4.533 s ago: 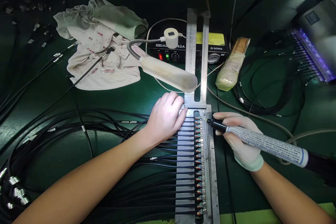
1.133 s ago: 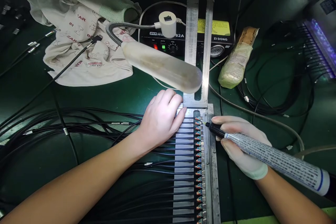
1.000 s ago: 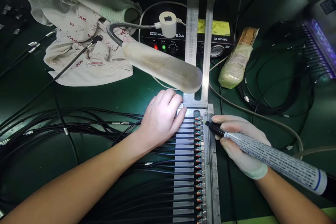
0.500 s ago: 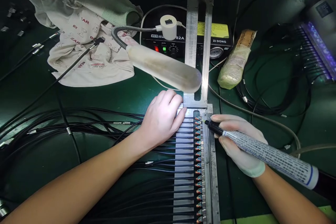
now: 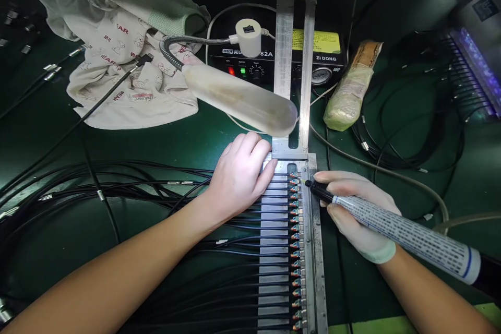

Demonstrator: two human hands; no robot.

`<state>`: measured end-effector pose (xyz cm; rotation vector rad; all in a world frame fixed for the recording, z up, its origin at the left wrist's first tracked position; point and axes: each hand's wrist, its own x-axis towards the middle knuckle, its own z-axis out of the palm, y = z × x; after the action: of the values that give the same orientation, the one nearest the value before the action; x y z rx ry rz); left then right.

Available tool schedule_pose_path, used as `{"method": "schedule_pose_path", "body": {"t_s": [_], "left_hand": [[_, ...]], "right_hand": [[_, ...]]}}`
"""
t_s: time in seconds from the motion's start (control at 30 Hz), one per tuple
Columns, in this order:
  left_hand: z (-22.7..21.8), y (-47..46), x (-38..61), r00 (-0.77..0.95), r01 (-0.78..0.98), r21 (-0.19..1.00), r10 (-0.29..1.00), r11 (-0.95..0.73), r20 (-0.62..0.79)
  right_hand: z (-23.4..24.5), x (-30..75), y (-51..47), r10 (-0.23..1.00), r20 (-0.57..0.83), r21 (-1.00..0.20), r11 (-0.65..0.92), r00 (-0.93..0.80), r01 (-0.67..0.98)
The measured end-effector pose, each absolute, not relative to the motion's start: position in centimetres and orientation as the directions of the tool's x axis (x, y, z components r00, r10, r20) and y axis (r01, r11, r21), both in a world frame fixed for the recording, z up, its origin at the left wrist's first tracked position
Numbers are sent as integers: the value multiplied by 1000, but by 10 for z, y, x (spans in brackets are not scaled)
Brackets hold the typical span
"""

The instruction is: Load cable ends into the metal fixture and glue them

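My left hand (image 5: 242, 172) is closed over the upper left end of a long metal fixture (image 5: 274, 250), fingers curled and thumb near the top cable. Black cables (image 5: 242, 227) lie side by side across the fixture, their coloured wire ends (image 5: 296, 244) lined up with small connectors along its right rail. Gloved in white, my right hand (image 5: 358, 209) grips a thick marker-shaped dispensing pen (image 5: 403, 235) with a printed barrel and black ends. The pen's narrow tip is at the connectors near the top of the row; whether it touches is unclear.
A white gooseneck lamp (image 5: 238, 99) hangs over the fixture's top. Behind stand a black controller box (image 5: 324, 70) with a gauge and an upright slotted metal frame (image 5: 284, 57). A cloth (image 5: 133, 73), a wrapped block (image 5: 348, 96), cable coils and a purple-lit rack (image 5: 475, 73) surround them.
The view has shifted slightly, moving the lamp and fixture a little left and up. Both hands keep almost the same pose, with the pen tip still near the upper connectors.
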<state>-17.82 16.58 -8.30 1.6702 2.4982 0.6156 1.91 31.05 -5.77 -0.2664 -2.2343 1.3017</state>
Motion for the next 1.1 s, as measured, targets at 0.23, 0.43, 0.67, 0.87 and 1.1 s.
{"method": "schedule_pose_path", "body": {"t_s": [0.23, 0.43, 0.67, 0.87, 1.1], "left_hand": [[-82, 165, -179, -402, 873, 361, 903, 327, 154], [-83, 167, -179, -406, 872, 358, 901, 333, 152], [-81, 166, -178, -410, 867, 364, 902, 340, 135], [-81, 166, -178, -409, 868, 362, 903, 339, 136], [-82, 164, -179, -407, 868, 369, 901, 331, 149]], "right_hand": [[-57, 20, 310, 419, 357, -844, 529, -835, -95], [-58, 20, 310, 435, 346, -852, 517, -832, -84], [-58, 17, 310, 434, 341, -848, 525, -833, -74], [-58, 17, 310, 425, 353, -843, 530, -833, -87], [-58, 18, 311, 425, 350, -846, 526, -835, -87]]}}
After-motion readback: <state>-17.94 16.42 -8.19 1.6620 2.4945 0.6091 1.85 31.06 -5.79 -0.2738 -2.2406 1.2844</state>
